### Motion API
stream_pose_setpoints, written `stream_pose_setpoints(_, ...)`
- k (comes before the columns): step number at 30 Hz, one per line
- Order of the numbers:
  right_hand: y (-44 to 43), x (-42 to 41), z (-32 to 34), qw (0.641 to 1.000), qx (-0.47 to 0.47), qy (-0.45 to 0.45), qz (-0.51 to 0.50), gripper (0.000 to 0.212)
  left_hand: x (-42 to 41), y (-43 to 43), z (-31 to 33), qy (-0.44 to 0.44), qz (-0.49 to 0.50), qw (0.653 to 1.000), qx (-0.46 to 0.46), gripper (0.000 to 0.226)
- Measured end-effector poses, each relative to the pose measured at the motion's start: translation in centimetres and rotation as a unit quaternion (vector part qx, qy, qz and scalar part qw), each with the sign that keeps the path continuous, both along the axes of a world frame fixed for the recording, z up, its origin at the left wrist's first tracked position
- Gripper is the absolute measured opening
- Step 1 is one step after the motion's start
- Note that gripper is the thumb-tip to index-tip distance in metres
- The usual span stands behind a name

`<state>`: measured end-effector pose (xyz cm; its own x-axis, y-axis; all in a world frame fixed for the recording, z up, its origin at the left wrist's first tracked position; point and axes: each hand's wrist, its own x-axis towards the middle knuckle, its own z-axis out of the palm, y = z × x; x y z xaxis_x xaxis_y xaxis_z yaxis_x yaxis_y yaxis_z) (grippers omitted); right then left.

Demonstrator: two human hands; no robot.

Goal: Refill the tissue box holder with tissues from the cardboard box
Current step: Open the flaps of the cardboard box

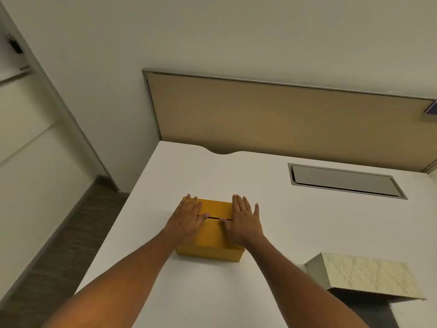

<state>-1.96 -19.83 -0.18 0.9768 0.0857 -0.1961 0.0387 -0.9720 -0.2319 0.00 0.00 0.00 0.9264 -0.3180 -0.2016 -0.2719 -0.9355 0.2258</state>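
Note:
A yellow tissue box holder (pixel 212 235) sits on the white desk (pixel 283 221), with a dark slot across its top. My left hand (pixel 188 217) lies flat on the left half of its top, thumb at the slot. My right hand (pixel 243 220) lies flat on the right half, thumb also at the slot. Both hands have their fingers spread and press on the lid without gripping. A marble-patterned cardboard box (pixel 364 275) lies at the desk's lower right, its dark open side facing down toward me. No tissues are visible.
A grey cable hatch (pixel 345 179) is set in the desk at the back right. A tan partition panel (pixel 283 124) stands behind the desk. The desk's left edge drops to a dark floor (pixel 71 233) and white cabinets.

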Motion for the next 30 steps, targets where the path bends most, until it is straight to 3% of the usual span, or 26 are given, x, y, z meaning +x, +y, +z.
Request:
stream_pose_setpoints(4, 0.6, -0.8, 0.2, 0.997, 0.037, -0.041, 0.052, 0.068, 0.7, -0.1, 0.1, 0.046, 0.021, 0.997, -0.056, 0.067)
stream_pose_setpoints(6, 0.5, -1.0, 0.2, 0.996, 0.054, -0.034, 0.061, 0.058, 1.0, -0.4, 0.1, 0.076, 0.022, 0.994, -0.071, 0.060)
stream_pose_setpoints(10, 0.2, -1.4, 0.3, 0.995, 0.066, -0.028, 0.075, 0.033, 1.4, -0.7, 0.8, 0.114, 0.036, 0.989, -0.083, 0.058)
stream_pose_setpoints(16, 0.3, -2.3, 0.5, 0.990, 0.079, -0.080, 0.089, 0.028, 1.8, -0.8, 2.3, 0.149, 0.045, 0.982, -0.104, 0.050)
stream_pose_setpoints(22, 0.6, -4.5, 1.1, 0.972, 0.116, -0.184, 0.093, 0.021, 2.9, -1.0, 3.9, 0.176, 0.030, 0.979, -0.096, 0.057)
stream_pose_setpoints(30, 0.3, -10.2, -0.9, 0.946, 0.170, -0.228, 0.152, 0.011, 4.0, -0.8, 3.3, 0.142, 0.031, 0.987, -0.063, 0.045)
